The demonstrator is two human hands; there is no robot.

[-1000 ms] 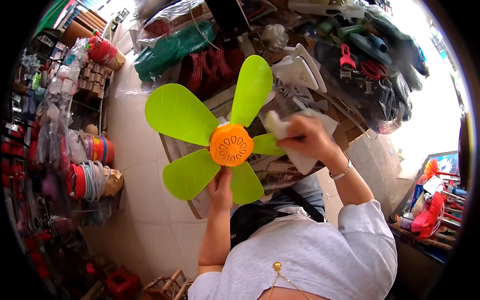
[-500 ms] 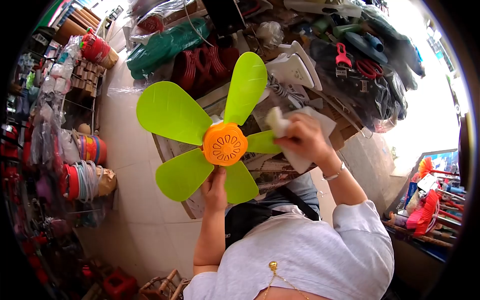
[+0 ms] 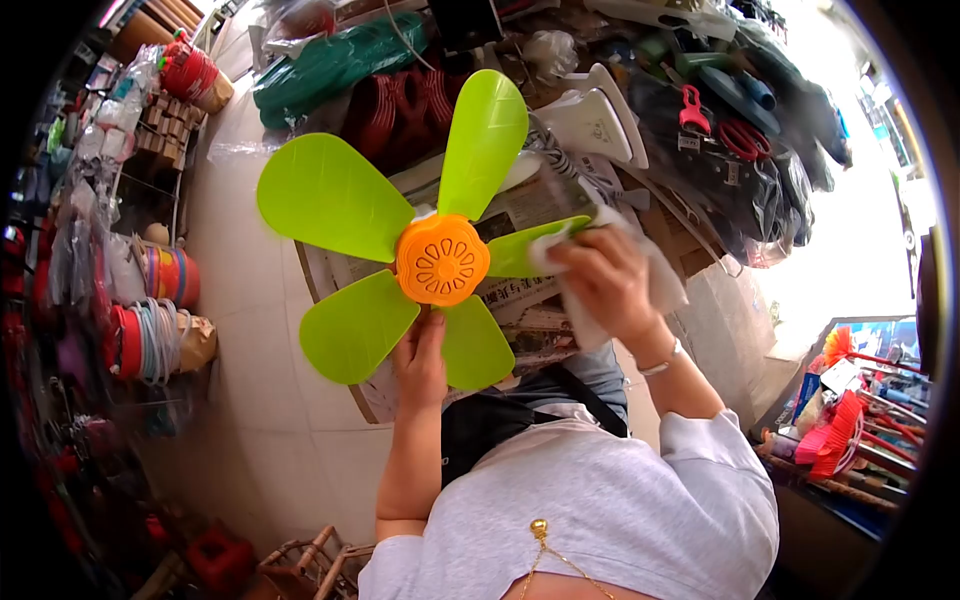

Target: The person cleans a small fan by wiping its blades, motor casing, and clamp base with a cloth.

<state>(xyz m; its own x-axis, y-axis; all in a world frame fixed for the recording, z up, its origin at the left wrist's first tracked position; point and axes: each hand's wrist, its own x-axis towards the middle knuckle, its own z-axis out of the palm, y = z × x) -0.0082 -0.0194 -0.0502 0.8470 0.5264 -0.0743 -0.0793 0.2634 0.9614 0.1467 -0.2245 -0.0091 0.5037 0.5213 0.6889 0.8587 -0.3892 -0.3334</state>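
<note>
Green-bladed fan point(image 3: 442, 262) held above printed paper point(image 3: 522, 290)
Below the hub, the left hand point(image 3: 423, 358) grasps it; at one blade point(image 3: 515, 254), the right hand point(image 3: 605, 277) grips a white cloth point(image 3: 667, 292). Steady support and light strokes toward the tip should limit bending.

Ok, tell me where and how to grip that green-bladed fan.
Grip the fan at the lower edge of its orange hub, from the wearer's side, where the left hand is: the two lower blades leave a gap there, and thin blades could flex.
</note>
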